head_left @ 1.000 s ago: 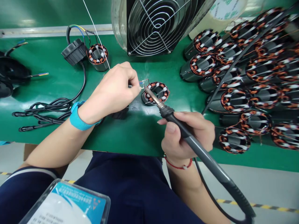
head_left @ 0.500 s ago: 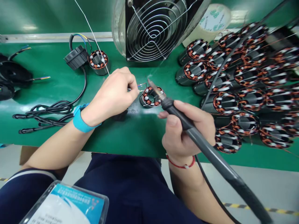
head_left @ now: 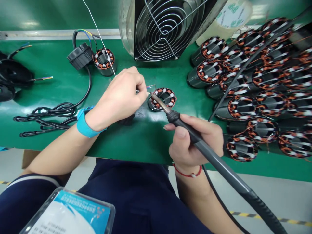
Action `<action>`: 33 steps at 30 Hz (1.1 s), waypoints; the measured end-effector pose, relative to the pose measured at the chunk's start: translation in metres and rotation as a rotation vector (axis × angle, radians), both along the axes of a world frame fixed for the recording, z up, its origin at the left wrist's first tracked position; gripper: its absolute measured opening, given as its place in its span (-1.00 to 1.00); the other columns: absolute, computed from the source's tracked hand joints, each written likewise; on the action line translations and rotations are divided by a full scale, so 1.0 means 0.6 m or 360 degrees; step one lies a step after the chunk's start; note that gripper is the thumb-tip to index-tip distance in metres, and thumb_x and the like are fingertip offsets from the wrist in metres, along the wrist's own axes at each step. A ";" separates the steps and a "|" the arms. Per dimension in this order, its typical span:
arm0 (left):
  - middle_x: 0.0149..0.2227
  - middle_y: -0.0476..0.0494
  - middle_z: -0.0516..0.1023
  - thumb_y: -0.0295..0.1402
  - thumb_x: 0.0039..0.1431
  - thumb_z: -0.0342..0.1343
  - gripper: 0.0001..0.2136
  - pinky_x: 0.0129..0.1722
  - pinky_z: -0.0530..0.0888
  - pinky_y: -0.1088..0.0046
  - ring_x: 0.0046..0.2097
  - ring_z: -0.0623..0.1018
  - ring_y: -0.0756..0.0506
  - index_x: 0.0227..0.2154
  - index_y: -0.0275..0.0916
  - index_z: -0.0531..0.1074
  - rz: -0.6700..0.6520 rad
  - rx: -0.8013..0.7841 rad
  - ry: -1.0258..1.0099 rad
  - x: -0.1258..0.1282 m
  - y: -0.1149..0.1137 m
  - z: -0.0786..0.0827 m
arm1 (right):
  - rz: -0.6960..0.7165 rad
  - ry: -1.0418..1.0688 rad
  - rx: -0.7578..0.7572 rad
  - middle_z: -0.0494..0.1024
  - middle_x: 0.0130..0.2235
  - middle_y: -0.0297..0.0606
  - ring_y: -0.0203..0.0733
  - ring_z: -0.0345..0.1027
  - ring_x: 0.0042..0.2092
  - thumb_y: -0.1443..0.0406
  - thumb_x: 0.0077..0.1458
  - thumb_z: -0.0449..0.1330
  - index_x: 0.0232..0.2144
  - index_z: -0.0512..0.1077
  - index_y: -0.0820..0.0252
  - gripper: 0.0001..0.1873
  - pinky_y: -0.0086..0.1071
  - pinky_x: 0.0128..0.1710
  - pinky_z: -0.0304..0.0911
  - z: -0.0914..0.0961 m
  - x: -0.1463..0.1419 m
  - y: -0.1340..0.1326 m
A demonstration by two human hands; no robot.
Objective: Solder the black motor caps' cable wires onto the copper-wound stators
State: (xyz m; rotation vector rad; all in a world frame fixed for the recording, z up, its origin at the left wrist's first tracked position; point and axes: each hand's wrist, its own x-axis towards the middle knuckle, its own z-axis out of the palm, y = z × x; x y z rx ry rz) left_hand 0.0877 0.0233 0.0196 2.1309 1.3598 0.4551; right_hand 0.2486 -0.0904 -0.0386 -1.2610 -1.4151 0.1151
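Observation:
My right hand (head_left: 192,139) grips a black soldering iron (head_left: 195,139), its metal tip (head_left: 157,102) touching or just above the rim of a copper-wound motor stator (head_left: 163,99). My left hand (head_left: 119,97) pinches a thin white solder wire (head_left: 102,45) that runs in from the top. Its fingertips sit just left of the stator, beside short coloured wire ends (head_left: 151,87). The joint under the iron's tip is too small to make out.
A wire-guarded fan (head_left: 165,31) stands behind the work. Several stators (head_left: 255,87) are stacked at the right. To the left are a wired stator (head_left: 103,61), a black connector (head_left: 79,56), coiled black cable (head_left: 48,113) and black motor parts (head_left: 12,76).
The iron's tip has come down from above the stator to its rim. The left hand stays nearly still, and the whole view shifts slightly.

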 end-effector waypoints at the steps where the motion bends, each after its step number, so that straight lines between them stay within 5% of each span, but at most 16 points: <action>1: -0.36 -0.13 0.46 -0.51 0.08 0.08 -0.83 -0.14 0.41 0.26 -0.21 0.48 -0.15 -0.59 -0.19 0.37 -0.0003 -0.0008 -0.0004 0.000 0.000 0.000 | 0.0004 0.0007 0.0009 0.59 -0.30 -0.31 -0.19 0.57 -0.37 0.27 0.16 0.26 -0.08 0.50 0.12 -0.74 -0.32 -0.38 0.52 0.001 -0.001 0.000; 8: -0.38 -0.13 0.44 -0.48 0.09 0.10 -0.83 -0.14 0.42 0.23 -0.18 0.47 -0.18 -0.59 -0.17 0.36 0.0014 -0.0032 -0.0071 -0.001 0.000 -0.001 | 0.0039 0.0058 -0.0043 0.59 -0.25 -0.28 -0.11 0.57 -0.33 0.28 0.19 0.23 -0.01 0.45 0.04 -0.70 -0.21 -0.32 0.52 -0.001 0.003 0.001; 15: -0.34 -0.15 0.47 -0.48 0.10 0.10 -0.83 -0.09 0.44 0.21 -0.17 0.49 -0.17 -0.58 -0.20 0.36 0.0017 -0.0028 -0.0023 0.001 0.000 0.001 | 0.0150 0.0149 -0.0287 0.52 0.04 -0.20 0.00 0.57 -0.10 0.22 0.27 0.15 0.17 0.31 -0.07 -0.57 -0.08 -0.12 0.54 0.010 -0.001 0.014; 21: -0.34 -0.15 0.47 -0.49 0.10 0.10 -0.85 -0.08 0.45 0.21 -0.18 0.49 -0.15 -0.55 -0.24 0.40 0.0007 -0.0022 -0.0031 0.000 -0.002 0.002 | 0.0278 0.0061 -0.0430 0.55 0.01 -0.21 -0.02 0.46 0.07 0.24 0.31 0.09 0.17 0.26 -0.05 -0.60 0.01 0.10 0.39 0.030 -0.008 0.047; 33: -0.36 -0.08 0.46 -0.44 0.09 0.08 -0.91 -0.08 0.47 0.24 -0.23 0.46 -0.10 -0.50 -0.25 0.42 0.0005 0.0054 -0.0138 -0.005 -0.002 -0.005 | 0.0253 0.0034 -0.0438 0.57 -0.02 -0.23 -0.06 0.45 0.06 0.30 0.25 0.12 0.17 0.23 -0.02 -0.56 0.00 0.17 0.29 0.012 -0.024 0.055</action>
